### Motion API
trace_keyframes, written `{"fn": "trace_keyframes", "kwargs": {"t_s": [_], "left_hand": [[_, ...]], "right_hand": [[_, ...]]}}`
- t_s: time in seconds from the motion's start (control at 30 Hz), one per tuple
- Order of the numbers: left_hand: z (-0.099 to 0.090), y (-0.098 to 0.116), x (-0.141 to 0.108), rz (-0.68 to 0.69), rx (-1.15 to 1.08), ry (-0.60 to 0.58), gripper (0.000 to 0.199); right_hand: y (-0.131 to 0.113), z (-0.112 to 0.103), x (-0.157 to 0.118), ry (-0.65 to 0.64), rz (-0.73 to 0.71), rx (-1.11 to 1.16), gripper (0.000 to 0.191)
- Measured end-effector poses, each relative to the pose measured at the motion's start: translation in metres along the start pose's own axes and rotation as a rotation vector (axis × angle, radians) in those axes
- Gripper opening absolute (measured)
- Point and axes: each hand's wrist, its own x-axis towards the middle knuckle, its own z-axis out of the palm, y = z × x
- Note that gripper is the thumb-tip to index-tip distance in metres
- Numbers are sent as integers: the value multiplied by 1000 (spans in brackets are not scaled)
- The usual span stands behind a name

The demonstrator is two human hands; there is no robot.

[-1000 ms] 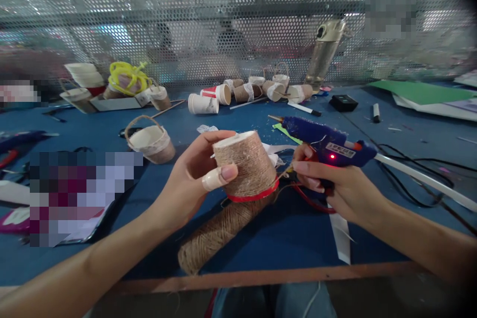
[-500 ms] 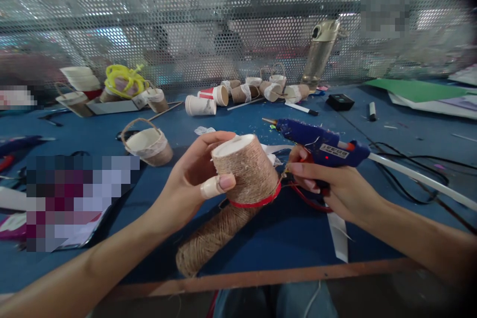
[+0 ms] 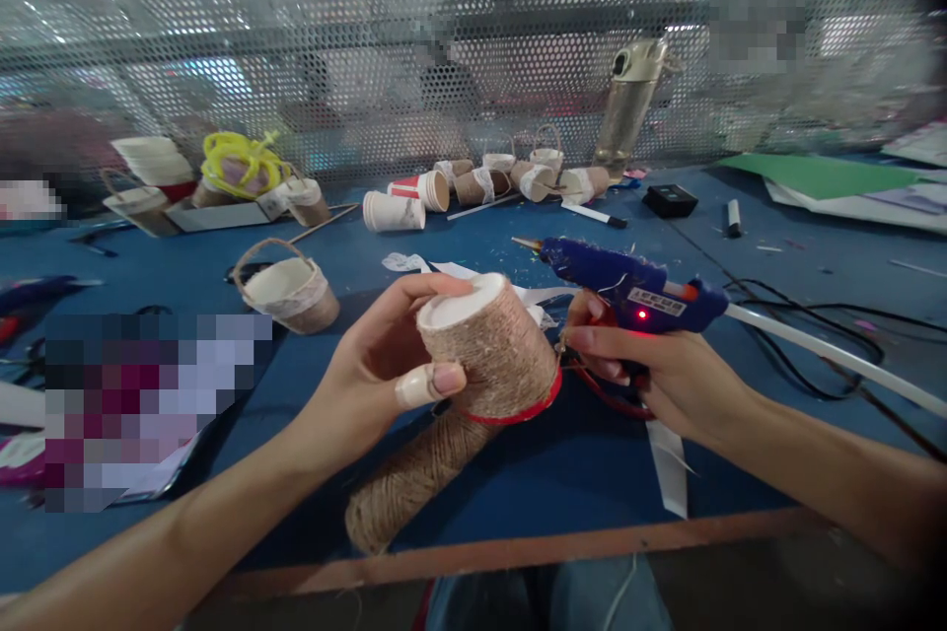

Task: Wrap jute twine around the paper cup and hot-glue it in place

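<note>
My left hand (image 3: 385, 345), a bandage round its thumb, grips a twine-wrapped paper cup (image 3: 492, 350). The cup is tilted with its white base up and a red rim at the lower right. My right hand (image 3: 651, 360) is closed round the handle of a blue glue gun (image 3: 621, 281) whose nozzle points left above the cup. A glue stick (image 3: 829, 355) sticks out of its back. The right fingertips also pinch a bit of twine beside the red rim. Beneath the cup lies a roll of twine (image 3: 414, 488) on the blue table.
A small twine basket (image 3: 292, 294) with a handle stands left of my left hand. Farther back are white paper cups (image 3: 395, 212), several small baskets (image 3: 480, 185) and a bottle (image 3: 630, 108). Black cables (image 3: 814, 375) lie at the right. A white strip (image 3: 668, 468) nears the table's front edge.
The cup has turned and tipped slightly in my left hand, its red rim a little lower. The glue gun has shifted slightly left in view, and its red light looks brighter.
</note>
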Motion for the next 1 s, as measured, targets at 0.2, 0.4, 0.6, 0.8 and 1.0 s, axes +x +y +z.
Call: {"fn": "trace_keyframes", "kwargs": {"t_s": [0.2, 0.4, 0.6, 0.8, 1.0], "left_hand": [[1, 0, -2, -30, -33, 5, 45], [1, 1, -2, -27, -21, 8, 45], [1, -1, -2, -2, -7, -9, 47], [0, -1, -3, 13, -31, -52, 47], [1, -2, -3, 30, -11, -54, 47]], "right_hand": [[1, -1, -1, -44, -40, 32, 31], [3, -2, -1, -36, -6, -40, 35], [3, -2, -3, -59, -10, -68, 33], [2, -1, -3, -130, -58, -125, 19], [1, 1, -2, -178, -82, -105, 16]]}}
